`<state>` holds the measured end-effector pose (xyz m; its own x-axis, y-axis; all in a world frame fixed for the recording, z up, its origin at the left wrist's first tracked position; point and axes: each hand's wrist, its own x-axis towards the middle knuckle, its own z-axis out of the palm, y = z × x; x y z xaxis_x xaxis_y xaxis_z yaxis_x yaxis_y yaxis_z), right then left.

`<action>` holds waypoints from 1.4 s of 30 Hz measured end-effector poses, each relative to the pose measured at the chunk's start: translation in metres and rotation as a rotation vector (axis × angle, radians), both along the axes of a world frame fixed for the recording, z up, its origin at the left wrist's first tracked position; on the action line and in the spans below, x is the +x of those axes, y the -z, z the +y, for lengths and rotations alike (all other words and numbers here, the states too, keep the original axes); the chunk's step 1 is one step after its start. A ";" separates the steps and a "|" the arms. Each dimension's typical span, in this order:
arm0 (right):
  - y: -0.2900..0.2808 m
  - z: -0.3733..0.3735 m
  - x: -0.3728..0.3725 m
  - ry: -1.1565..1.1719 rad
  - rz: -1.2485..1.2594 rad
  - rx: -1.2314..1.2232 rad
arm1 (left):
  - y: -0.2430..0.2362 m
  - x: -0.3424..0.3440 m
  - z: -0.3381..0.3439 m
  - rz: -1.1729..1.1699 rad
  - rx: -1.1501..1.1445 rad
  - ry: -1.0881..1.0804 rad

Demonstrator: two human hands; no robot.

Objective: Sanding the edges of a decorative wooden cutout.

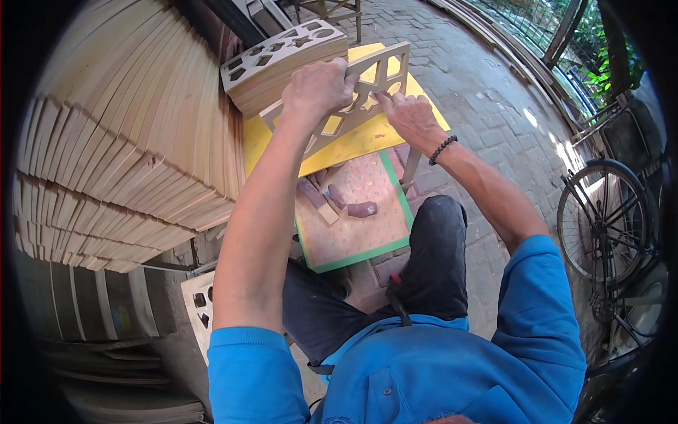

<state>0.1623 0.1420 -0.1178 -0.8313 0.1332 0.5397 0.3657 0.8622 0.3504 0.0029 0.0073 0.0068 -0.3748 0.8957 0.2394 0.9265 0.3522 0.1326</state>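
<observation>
A pale wooden board [351, 119] with shaped cutouts stands tilted on edge over a yellow tabletop [339, 152]. My left hand [316, 88] is closed over its upper edge, fingers on the far side. On the near face, my right hand [415, 121], with a dark beaded bracelet at the wrist, has its fingertips pressed together at a star-shaped cutout. Whatever those fingertips may hold is too small to make out. Just beyond the left hand, a stack of similar cutout boards [282, 78] rests on the yellow top.
Tall piles of thin wooden boards [134, 106] rise at the left. Below the yellow top, a pink patterned surface with green edging [353, 244] bears several purple-wrapped pieces [362, 209] and a small wood block [328, 214]. A bicycle [600, 219] stands right on the paving.
</observation>
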 end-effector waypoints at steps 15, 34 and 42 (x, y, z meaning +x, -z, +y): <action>-0.009 -0.010 0.026 -0.009 -0.088 -0.647 | -0.004 0.005 -0.004 -0.044 -0.045 -0.039; 0.043 0.047 -0.006 -0.177 0.389 -0.875 | -0.002 0.007 0.006 0.019 -0.011 0.091; 0.007 0.030 0.009 0.082 -0.194 -0.107 | -0.001 0.000 -0.002 -0.020 -0.008 0.057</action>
<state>0.1711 0.1724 -0.1246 -0.9021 0.2520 0.3504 0.3705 0.8686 0.3291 0.0032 0.0052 0.0082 -0.3275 0.9175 0.2256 0.9424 0.2999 0.1484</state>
